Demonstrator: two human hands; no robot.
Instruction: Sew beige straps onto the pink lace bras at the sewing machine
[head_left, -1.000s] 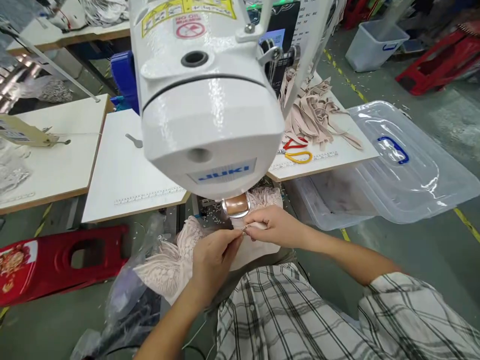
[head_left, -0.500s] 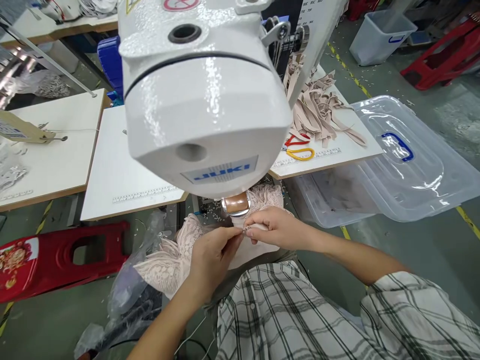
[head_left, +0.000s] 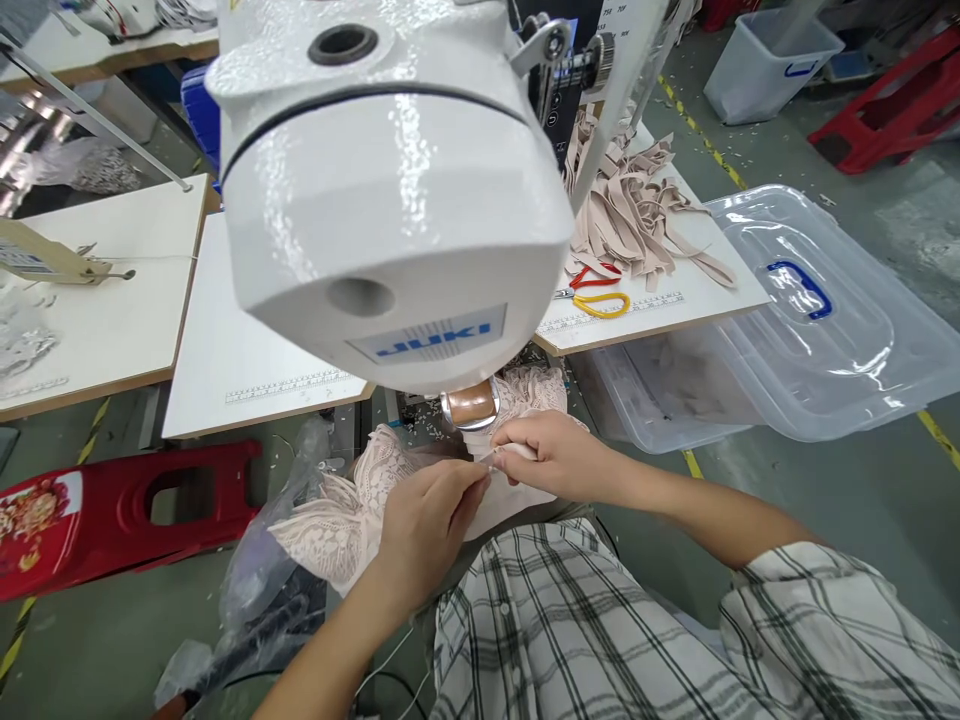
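Note:
A pale pink lace bra lies bunched over my lap, spreading to both sides of the sewing machine's lower end. My left hand is closed, thumb and forefinger pinching a small bit at the bra's edge. Just to its right, my right hand is closed on a folded pale strip of the same bra, its fingertips almost meeting the left ones. The white sewing machine looms directly above, with a copper-coloured plate at its base. The needle is hidden behind the machine head.
Yellow-and-red-handled scissors lie on the right table beside a heap of beige fabric strips. A lidded clear plastic bin stands right. A red stool and a plastic bag are at lower left.
My left fingertips have shifted slightly, still pinching close to the right hand. The view has moved a little, so the machine head appears farther left and higher.

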